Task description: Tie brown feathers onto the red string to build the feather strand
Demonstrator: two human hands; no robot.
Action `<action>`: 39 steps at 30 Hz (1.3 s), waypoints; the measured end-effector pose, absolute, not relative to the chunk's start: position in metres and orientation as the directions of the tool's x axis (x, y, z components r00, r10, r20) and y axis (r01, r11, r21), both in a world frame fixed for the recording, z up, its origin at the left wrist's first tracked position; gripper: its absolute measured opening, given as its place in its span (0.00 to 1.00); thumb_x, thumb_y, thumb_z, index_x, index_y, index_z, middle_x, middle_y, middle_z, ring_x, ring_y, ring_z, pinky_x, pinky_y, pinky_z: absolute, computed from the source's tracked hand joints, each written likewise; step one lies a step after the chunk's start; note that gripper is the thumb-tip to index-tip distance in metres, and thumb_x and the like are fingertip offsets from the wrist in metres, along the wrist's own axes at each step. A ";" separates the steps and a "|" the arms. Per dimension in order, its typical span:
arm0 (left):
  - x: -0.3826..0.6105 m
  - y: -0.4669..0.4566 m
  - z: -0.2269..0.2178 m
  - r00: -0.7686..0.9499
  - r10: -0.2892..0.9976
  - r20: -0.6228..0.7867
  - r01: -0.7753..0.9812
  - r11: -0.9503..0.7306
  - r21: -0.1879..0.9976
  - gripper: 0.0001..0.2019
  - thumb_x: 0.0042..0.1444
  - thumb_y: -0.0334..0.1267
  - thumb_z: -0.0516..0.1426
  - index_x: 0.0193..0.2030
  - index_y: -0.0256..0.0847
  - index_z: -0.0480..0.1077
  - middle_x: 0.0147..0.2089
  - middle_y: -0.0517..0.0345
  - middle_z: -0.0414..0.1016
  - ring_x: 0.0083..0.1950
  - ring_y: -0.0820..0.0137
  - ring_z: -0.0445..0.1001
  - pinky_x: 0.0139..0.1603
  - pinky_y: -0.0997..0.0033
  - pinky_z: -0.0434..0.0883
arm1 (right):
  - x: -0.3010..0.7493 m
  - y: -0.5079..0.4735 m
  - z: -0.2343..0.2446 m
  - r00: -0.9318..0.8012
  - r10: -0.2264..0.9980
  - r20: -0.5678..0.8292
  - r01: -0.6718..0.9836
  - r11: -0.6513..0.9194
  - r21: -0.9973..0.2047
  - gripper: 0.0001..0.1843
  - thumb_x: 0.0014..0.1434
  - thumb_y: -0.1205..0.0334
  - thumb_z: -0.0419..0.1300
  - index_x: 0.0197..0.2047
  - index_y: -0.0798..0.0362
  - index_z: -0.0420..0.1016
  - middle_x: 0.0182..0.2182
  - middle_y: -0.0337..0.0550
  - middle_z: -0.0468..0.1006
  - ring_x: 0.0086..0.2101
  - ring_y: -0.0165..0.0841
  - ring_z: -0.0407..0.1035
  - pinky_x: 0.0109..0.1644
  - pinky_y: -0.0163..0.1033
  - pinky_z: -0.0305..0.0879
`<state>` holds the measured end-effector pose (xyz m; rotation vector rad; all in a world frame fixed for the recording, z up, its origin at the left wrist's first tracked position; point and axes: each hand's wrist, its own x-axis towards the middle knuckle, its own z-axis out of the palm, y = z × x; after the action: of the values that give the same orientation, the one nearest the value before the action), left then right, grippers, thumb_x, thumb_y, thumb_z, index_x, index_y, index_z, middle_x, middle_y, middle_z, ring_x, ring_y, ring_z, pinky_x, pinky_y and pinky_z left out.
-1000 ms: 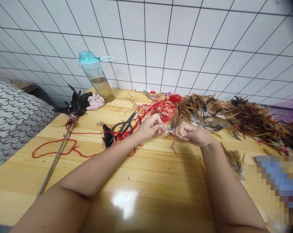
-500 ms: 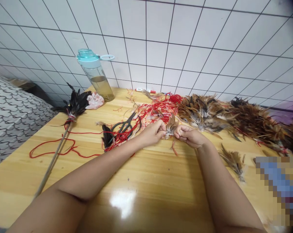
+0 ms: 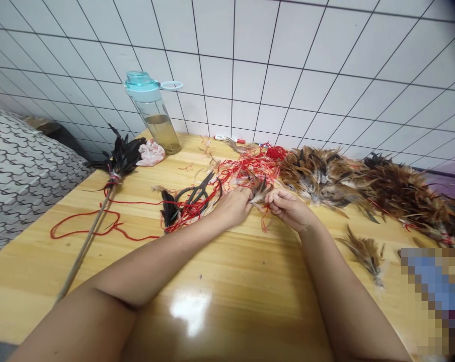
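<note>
Between hands (image 3: 235, 205) (image 3: 288, 207), feathers (image 3: 259, 192) now darker-tipped

Layout of a table (image 3: 227, 271) before a wall (image 3: 212, 30). Far left: a bottle (image 3: 161, 130), with a scrunchie (image 3: 151, 152) just before it and a feather duster (image 3: 122, 156) farther left, its stick lying toward the near edge. Centre: a tuft (image 3: 260, 190) between left hand (image 3: 233, 207) and right hand (image 3: 290, 208); scissors (image 3: 202, 189) left of both; thread (image 3: 250, 163) behind, a marker (image 3: 229, 139) beyond. Right: feather heap (image 3: 321, 173) behind the right hand; a loose bunch (image 3: 365, 251) right of its forearm.
</note>
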<state>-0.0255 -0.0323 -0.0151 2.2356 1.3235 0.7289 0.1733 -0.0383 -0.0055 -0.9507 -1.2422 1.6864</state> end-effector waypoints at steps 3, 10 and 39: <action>-0.029 -0.031 -0.013 0.366 0.908 0.205 0.640 -0.405 0.653 0.07 0.48 0.33 0.61 0.30 0.42 0.65 0.32 0.54 0.67 0.37 0.62 0.68 0.41 0.65 0.64 | 0.175 -0.036 -0.008 -0.335 0.929 -0.158 -0.147 -0.217 -0.965 0.18 0.46 0.49 0.69 0.27 0.54 0.70 0.18 0.32 0.59 0.21 0.23 0.48 0.23 0.32 0.42; -0.031 -0.021 -0.005 0.232 0.934 0.271 0.391 -0.344 0.854 0.05 0.52 0.37 0.59 0.32 0.40 0.66 0.30 0.59 0.69 0.31 0.70 0.66 0.36 0.71 0.63 | 0.173 -0.035 -0.006 -0.157 0.973 -0.171 -0.098 -0.188 -0.977 0.22 0.43 0.46 0.69 0.29 0.54 0.67 0.21 0.33 0.64 0.20 0.21 0.49 0.22 0.31 0.42; -0.022 -0.030 -0.006 0.390 0.915 0.103 -0.133 -0.055 0.990 0.16 0.50 0.46 0.64 0.39 0.38 0.68 0.36 0.59 0.72 0.36 0.74 0.69 0.37 0.75 0.65 | 0.139 -0.048 -0.006 -0.165 0.983 0.078 0.227 0.115 -0.967 0.13 0.52 0.52 0.59 0.26 0.52 0.64 0.24 0.35 0.64 0.29 0.29 0.58 0.36 0.36 0.57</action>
<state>-0.0218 -0.0296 -0.0064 1.3448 0.7815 1.0141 0.1386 -0.0477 -0.0063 -1.2295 -1.5460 1.1260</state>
